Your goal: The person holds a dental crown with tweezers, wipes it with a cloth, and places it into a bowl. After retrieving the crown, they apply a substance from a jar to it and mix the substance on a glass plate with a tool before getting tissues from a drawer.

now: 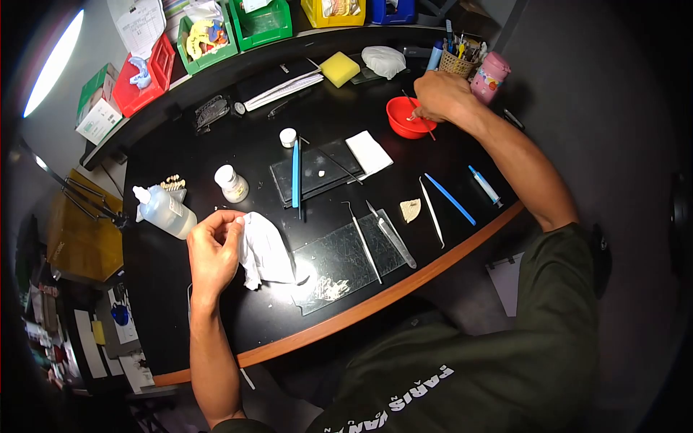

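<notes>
My left hand [215,245] is closed, its thumb and fingertips pinching the edge of a white cloth [265,249] that rests on the black table. At the back right, my right hand [442,97] is at the rim of a red bowl [404,128]. Its fingers are bent down and partly hidden, with a thin stick beside them. What they hold, if anything, cannot be made out. Below the bowl lie a beige textured piece [410,211], a metal probe [366,244], tweezers [393,238] and a glass plate [339,252].
A squeeze bottle [167,211] and a white jar [232,185] stand at the left. Blue tweezers [296,173] lie across a dark slab. A yellow sponge [339,69], a pen basket [455,65] and a pink bottle [491,76] are at the back. A blue syringe [485,186] lies right.
</notes>
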`<state>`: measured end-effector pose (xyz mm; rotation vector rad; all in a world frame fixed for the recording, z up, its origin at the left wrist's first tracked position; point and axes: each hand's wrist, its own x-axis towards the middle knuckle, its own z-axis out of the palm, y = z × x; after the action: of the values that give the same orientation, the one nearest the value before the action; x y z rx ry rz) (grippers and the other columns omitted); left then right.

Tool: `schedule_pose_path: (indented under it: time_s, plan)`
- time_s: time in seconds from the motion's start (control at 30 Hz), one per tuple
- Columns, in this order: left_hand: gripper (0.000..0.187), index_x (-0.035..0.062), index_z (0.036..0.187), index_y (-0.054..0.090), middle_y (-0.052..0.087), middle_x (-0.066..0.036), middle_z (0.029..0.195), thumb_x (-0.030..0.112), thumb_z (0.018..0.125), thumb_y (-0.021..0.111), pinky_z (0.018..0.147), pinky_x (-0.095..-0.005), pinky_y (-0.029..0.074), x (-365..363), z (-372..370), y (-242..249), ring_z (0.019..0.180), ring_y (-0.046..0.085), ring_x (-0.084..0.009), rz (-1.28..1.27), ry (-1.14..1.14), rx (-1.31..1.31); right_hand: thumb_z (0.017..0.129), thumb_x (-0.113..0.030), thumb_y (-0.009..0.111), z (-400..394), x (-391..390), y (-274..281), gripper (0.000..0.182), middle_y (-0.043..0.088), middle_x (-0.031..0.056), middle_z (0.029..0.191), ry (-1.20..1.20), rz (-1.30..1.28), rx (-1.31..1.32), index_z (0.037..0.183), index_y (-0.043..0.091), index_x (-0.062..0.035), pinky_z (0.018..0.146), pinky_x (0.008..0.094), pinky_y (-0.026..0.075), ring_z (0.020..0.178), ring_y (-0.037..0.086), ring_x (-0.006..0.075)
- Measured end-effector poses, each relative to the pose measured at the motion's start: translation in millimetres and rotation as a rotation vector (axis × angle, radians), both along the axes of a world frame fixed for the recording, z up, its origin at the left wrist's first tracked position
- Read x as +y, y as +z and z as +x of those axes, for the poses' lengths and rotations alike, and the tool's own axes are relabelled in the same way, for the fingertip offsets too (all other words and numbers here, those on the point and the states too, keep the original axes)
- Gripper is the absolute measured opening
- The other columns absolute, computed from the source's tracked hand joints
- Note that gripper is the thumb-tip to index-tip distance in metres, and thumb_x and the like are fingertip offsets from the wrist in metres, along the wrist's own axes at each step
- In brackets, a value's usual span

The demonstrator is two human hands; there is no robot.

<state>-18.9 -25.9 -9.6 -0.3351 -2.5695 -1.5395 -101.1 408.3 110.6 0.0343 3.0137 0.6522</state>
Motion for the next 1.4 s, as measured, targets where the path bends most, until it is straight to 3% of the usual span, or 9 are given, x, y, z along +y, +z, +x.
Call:
schedule_pose_path:
  time_s: [0.17,0.33,0.43,0.63,0.83,0.93,1.13,1.33,1.4]
  plan:
    - [0.014,-0.0075,0.100,0.075,0.072,-0.003,0.080,0.005,0.100,0.068,0.067,-0.0245,0.050,1.3,3.0,7.1,0.073,0.064,-0.0066,-0.048,-0.022,-0.005,0.082,-0.049,0.088,-11.2,-1.4,-9.2,0.048,0.081,0.0151,0.104,-0.013,0.061,-0.031,0.102,0.083,-0.0062,0.087,0.0452,0.063,0.103,0.079,0.0325]
    - [0.014,-0.0070,0.100,0.076,0.072,-0.004,0.076,0.005,0.099,0.069,0.063,-0.0251,0.049,0.6,1.4,1.7,0.068,0.063,-0.0067,-0.028,-0.013,0.023,0.090,-0.060,0.077,-17.8,-4.3,-14.7,0.057,0.080,0.0149,0.114,-0.069,0.080,-0.045,0.111,0.082,-0.0062,0.083,0.0439,0.063,0.107,0.078,0.0309]
    - [0.014,-0.0070,0.100,0.076,0.072,-0.004,0.076,0.005,0.099,0.069,0.064,-0.0250,0.049,-0.5,1.0,3.0,0.068,0.063,-0.0066,-0.040,-0.012,0.012,0.091,-0.052,0.077,-16.5,-8.1,-5.1,0.051,0.079,0.0165,0.114,-0.135,0.083,-0.025,0.111,0.082,-0.0056,0.085,0.0462,0.062,0.109,0.077,0.0322]
    - [0.015,-0.0070,0.100,0.076,0.073,-0.005,0.077,0.005,0.099,0.069,0.065,-0.0252,0.050,0.8,2.4,6.6,0.069,0.065,-0.0068,-0.053,-0.013,-0.007,0.080,-0.027,0.074,-13.5,-1.1,1.4,0.039,0.079,0.0202,0.113,-0.135,0.088,-0.074,0.109,0.082,-0.0023,0.084,0.0474,0.063,0.107,0.078,0.0352]
    - [0.015,-0.0070,0.099,0.077,0.073,-0.005,0.076,0.005,0.098,0.069,0.064,-0.0260,0.050,-0.3,1.1,3.1,0.068,0.064,-0.0073,-0.075,-0.020,0.001,0.077,-0.018,0.079,-9.6,-2.8,-3.1,0.033,0.079,0.0190,0.111,-0.069,0.090,-0.069,0.105,0.082,-0.0021,0.084,0.0453,0.063,0.105,0.078,0.0341]
    - [0.015,-0.0069,0.099,0.077,0.073,-0.005,0.075,0.006,0.098,0.069,0.064,-0.0265,0.050,-0.2,2.1,4.8,0.068,0.064,-0.0074,-0.087,-0.013,0.003,0.076,-0.016,0.081,-18.9,-1.0,-11.1,0.032,0.080,0.0173,0.110,-0.079,0.113,-0.085,0.105,0.082,-0.0036,0.084,0.0443,0.064,0.105,0.078,0.0328]
    - [0.015,-0.0067,0.099,0.077,0.072,-0.005,0.074,0.006,0.098,0.069,0.063,-0.0268,0.049,-0.7,2.0,3.8,0.067,0.063,-0.0073,-0.086,-0.011,0.032,0.080,-0.027,0.086,-22.5,-1.6,-16.7,0.036,0.080,0.0165,0.111,-0.040,0.107,-0.043,0.108,0.082,-0.0042,0.084,0.0445,0.064,0.104,0.079,0.0312]
    - [0.015,-0.0064,0.097,0.076,0.070,-0.005,0.072,0.008,0.098,0.071,0.062,-0.0267,0.048,-1.0,5.9,10.7,0.066,0.060,-0.0064,-0.117,-0.012,-0.006,0.087,-0.026,0.079,-1.7,2.0,21.4,0.035,0.078,0.0229,0.112,-0.079,-0.123,0.109,0.109,0.080,0.0015,0.086,0.0468,0.063,0.105,0.077,0.0387]
    - [0.016,-0.0051,0.104,0.078,0.073,-0.010,0.073,0.006,0.094,0.073,0.062,-0.0291,0.050,-5.0,7.1,10.6,0.064,0.064,-0.0119,-0.213,-0.039,0.031,0.091,-0.031,0.078,13.0,20.3,26.1,0.037,0.076,0.0270,0.100,-0.088,-0.215,0.161,0.100,0.079,0.0046,0.083,0.0491,0.061,0.098,0.076,0.0423]
